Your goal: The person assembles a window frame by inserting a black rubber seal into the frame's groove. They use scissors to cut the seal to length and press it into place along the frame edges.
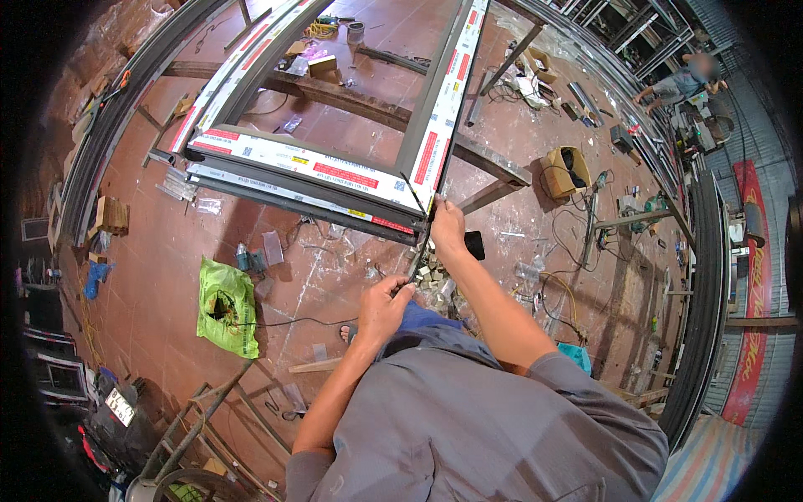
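Note:
A dark metal frame with white and red protective film lies raised in front of me, one corner nearest my hands. My right hand is at that corner, its fingers pinched on a thin dark strip against the frame's edge. Lower and to the left, my left hand is closed on the strip's other end. Between the two hands the strip runs slantwise, apart from the floor. Whether it is rubber or metal I cannot tell. Both hands' fingertips are partly hidden.
Brown beams support the frame. Scraps and small blocks litter the tiled floor below. A green bag lies left, an open cardboard box right. Long dark profiles line the right side. Another person sits far right.

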### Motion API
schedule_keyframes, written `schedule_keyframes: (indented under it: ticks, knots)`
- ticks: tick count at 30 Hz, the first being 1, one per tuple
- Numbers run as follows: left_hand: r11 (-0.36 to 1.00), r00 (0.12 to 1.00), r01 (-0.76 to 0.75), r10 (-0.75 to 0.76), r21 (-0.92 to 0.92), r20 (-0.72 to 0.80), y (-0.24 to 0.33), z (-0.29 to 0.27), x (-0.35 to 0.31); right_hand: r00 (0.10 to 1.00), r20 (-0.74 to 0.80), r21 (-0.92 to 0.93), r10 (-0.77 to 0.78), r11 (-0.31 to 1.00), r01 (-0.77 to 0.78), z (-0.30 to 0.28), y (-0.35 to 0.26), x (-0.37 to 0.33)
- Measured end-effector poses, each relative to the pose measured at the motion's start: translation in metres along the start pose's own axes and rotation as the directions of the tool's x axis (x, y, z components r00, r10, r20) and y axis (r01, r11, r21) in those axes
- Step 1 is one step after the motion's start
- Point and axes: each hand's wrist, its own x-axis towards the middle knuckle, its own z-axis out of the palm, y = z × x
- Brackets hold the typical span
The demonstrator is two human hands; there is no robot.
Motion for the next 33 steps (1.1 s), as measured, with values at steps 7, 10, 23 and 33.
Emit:
schedule_keyframes:
  ticks: [7,10,23,33]
  knots:
    - [0.995,0.994,0.087,-0.083,-0.047,0.072,-0.017,0.003,0.009,0.998,0.067,0.137,-0.022,0.991,0.013,-0.001,0.017,-0.004]
    - [0.990,0.997,0.065,-0.058,-0.127,0.056,-0.029,0.010,0.006,0.996,0.075,0.072,-0.039,0.997,0.034,-0.006,0.025,-0.011]
    - [0.985,0.998,0.063,-0.063,-0.162,0.005,-0.031,0.022,0.026,0.973,0.101,-0.014,-0.206,0.978,0.208,-0.011,0.031,-0.035]
    - [0.972,0.988,0.149,-0.143,-0.179,0.050,-0.030,0.033,0.028,0.924,0.329,0.186,-0.195,0.973,0.139,-0.036,-0.001,-0.056]
